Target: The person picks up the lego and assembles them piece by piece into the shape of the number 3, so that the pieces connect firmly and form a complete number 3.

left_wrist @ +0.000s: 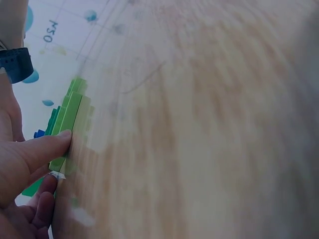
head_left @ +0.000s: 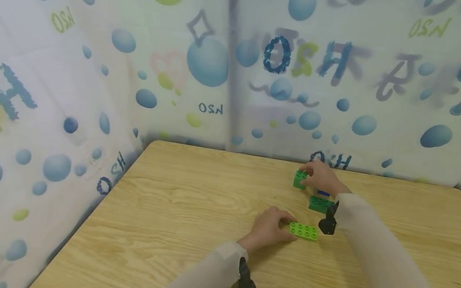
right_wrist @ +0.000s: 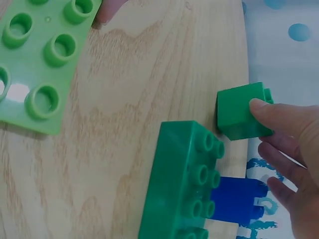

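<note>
Near the table's [head_left: 187, 197] far edge, the right hand [head_left: 318, 177] pinches a small green brick [head_left: 299, 179]; the left hand [head_left: 268, 228] pinches the light-green plate [head_left: 304, 231]. Reaching back could knock the dark-green brick [head_left: 320, 204].

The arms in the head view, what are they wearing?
Both arms wear long, pale beige sleeves down to the wrist. The left hand and right hand are bare. A small black camera is strapped at each wrist.

We get head view high, facing down the table [head_left: 185, 216]; both wrist views close, sharing the light green plate [head_left: 304, 231].
</note>
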{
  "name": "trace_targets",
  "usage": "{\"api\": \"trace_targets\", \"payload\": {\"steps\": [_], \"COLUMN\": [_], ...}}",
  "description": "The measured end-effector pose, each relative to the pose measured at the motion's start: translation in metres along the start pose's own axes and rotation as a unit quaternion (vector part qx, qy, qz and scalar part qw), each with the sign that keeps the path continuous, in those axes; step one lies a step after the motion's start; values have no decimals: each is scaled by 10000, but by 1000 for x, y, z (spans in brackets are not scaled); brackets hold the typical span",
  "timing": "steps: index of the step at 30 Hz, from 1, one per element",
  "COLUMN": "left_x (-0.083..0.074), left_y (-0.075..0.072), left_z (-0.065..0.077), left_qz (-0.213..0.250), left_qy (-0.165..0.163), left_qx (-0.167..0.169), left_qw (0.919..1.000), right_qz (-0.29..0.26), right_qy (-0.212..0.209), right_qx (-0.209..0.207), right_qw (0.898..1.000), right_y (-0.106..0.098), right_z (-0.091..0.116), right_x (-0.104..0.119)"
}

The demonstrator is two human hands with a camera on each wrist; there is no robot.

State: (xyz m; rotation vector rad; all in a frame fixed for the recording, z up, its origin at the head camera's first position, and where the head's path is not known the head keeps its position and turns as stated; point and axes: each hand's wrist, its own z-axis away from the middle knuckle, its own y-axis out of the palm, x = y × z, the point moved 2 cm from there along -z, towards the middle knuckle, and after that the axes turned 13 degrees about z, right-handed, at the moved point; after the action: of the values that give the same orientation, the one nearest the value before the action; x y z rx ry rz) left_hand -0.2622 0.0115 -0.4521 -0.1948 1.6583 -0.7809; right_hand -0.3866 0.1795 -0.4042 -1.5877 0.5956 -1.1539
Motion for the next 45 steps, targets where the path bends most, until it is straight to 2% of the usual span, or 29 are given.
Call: {"api": "trace_targets", "payload": {"steps": [4, 12, 19, 24, 34, 45], "left_x": [0, 1, 0, 0, -2, -2], "left_y": [0, -1, -4, -4, -2, 0], "left_z": [1, 2, 4, 4, 1, -1], "left_qz": [3, -61, 42, 10, -77, 0], "left_qy": [31, 74, -19, -12, 31, -38], "left_qx": [-5, 52, 62, 28, -43, 21], "left_qw": [10000, 9999, 10000, 10000, 10000, 10000], "right_qz": [41, 123, 219, 447, 556, 386], "right_qy": [45, -243, -267, -493, -879, -1064], "right_qx": [-105, -278, -325, -522, -796, -699], "right_qw": [9999, 9992, 9989, 9964, 9914, 9911], "right_y": [-4, -18, -28, -32, -34, -19], "right_z": [2, 14, 31, 46, 74, 110], "right_x": [-1, 9, 14, 15, 18, 30]}}
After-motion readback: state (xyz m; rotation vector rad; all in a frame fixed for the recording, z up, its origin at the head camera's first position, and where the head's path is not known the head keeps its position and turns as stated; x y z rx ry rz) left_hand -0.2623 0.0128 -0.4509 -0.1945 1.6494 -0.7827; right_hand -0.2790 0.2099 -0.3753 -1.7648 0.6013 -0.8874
